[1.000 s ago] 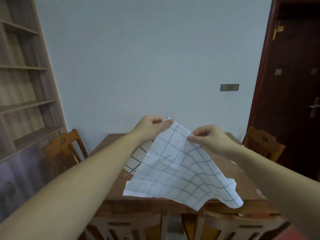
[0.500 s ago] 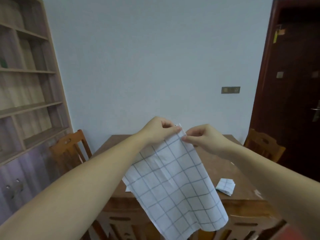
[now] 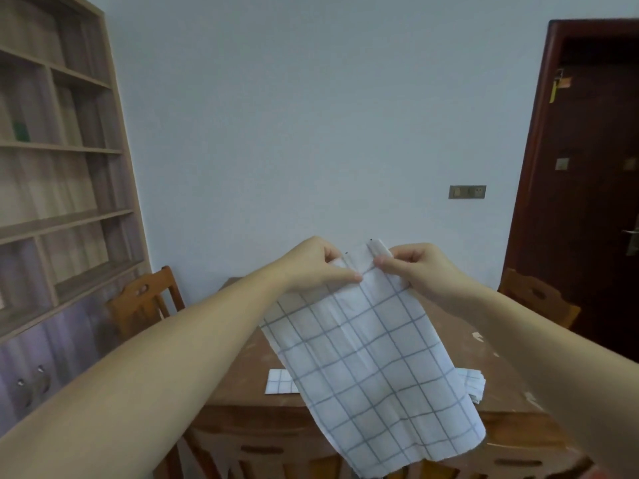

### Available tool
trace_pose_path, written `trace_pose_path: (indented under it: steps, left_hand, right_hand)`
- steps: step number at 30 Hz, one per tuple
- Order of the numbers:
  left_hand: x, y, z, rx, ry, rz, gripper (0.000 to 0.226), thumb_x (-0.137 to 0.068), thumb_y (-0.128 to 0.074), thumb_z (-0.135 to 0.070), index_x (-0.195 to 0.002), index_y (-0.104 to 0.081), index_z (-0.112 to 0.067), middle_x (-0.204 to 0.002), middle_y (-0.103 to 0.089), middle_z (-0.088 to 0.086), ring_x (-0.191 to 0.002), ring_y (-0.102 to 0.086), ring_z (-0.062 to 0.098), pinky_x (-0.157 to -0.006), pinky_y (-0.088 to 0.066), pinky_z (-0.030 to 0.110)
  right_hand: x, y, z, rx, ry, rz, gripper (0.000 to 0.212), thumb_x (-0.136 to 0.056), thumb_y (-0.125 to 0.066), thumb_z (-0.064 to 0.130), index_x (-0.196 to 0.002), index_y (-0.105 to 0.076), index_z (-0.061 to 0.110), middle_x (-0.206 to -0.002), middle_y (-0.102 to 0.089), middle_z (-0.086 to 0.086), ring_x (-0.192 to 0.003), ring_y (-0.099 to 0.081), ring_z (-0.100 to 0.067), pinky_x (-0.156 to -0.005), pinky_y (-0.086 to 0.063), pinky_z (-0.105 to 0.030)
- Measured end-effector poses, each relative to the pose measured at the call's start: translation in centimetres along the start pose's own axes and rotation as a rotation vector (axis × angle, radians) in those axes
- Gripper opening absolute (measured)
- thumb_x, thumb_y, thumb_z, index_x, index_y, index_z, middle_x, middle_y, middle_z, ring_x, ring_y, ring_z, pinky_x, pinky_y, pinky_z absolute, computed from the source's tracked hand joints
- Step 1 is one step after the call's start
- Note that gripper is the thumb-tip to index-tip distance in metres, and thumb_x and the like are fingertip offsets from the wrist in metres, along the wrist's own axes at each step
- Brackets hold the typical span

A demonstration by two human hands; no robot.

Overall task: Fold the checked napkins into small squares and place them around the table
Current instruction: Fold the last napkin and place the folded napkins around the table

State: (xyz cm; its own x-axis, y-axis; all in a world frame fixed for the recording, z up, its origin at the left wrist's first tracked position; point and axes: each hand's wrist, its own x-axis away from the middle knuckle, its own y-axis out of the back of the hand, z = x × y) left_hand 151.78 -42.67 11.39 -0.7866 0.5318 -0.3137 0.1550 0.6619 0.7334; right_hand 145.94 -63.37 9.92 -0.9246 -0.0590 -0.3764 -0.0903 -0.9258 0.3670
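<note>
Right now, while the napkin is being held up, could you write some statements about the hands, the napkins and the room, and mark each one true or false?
1. The left hand and the right hand pinch the top edge of the checked napkin. True.
2. This napkin lies flat on the table. False: it hangs from the hands, above the table.
3. A folded napkin lies on the table, partly behind the hanging one. True.
4. The door is white. False: it is dark brown.
5. A wooden chair stands left of the table. True.
</note>
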Motion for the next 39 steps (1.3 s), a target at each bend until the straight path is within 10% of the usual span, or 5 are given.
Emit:
trace_pose_path:
  steps: [11,23,26,32,39]
  left_hand:
    - [2.2,2.6,5.7,0.026,0.106,0.012,0.012,-0.077,-0.08,-0.03,-0.08,-0.075,-0.02,-0.08,-0.074,-0.008,-0.075,-0.068,0.004,-0.068,-0.055,0.023]
    - [2.7,-1.3,7.3,0.79,0.247,-0.182,0.036,-0.077,-0.08,-0.021,-0.106,-0.07,-0.001,-0.103,-0.075,0.011,-0.097,-0.072,0.022,-0.088,-0.056,0.035]
    - [2.0,-1.8,7.2,0.829,0.239,-0.29,0.078,-0.058,-0.089,-0.049,-0.115,-0.065,-0.002,-0.109,-0.073,0.01,-0.103,-0.069,0.023,-0.097,-0.052,0.041]
    - [1.1,-0.8,6.1,0.892,0.187,-0.366,0.008,-0.086,-0.073,-0.019,-0.09,-0.067,-0.015,-0.088,-0.072,-0.004,-0.086,-0.069,0.01,-0.082,-0.055,0.027]
    - [1.8,-1.6,9.6,1.063,0.41,-0.101,0.124,-0.041,-0.082,-0.075,-0.145,-0.043,-0.02,-0.146,-0.049,0.001,-0.133,-0.047,0.026,-0.11,-0.036,0.053]
  right_hand:
    - [-0.9,0.4,-0.9,-0.016,-0.061,-0.145,0.032,-0.093,-0.065,0.028,-0.092,-0.07,-0.004,-0.075,-0.061,-0.009,-0.059,-0.055,-0.013,-0.058,-0.044,-0.025]
    - [-1.1,1.1,-0.3,-0.397,-0.169,-0.395,0.023,-0.094,-0.061,0.035,-0.095,-0.07,0.014,-0.096,-0.072,-0.008,-0.085,-0.07,-0.022,-0.08,-0.056,-0.041]
    - [-0.4,1.4,-1.5,-0.361,-0.265,-0.227,0.048,-0.084,-0.067,0.045,-0.114,-0.066,0.008,-0.108,-0.073,-0.011,-0.1,-0.07,-0.026,-0.088,-0.055,-0.042]
    - [2.1,0.8,-4.1,-0.075,-0.508,0.231,0.033,-0.088,-0.069,0.02,-0.119,-0.065,0.01,-0.113,-0.074,-0.003,-0.105,-0.07,-0.02,-0.09,-0.054,-0.035]
    - [1.3,0.8,-3.8,-0.274,-0.495,0.003,0.038,-0.09,-0.067,0.018,-0.117,-0.061,-0.008,-0.106,-0.072,-0.023,-0.092,-0.072,-0.032,-0.092,-0.054,-0.046]
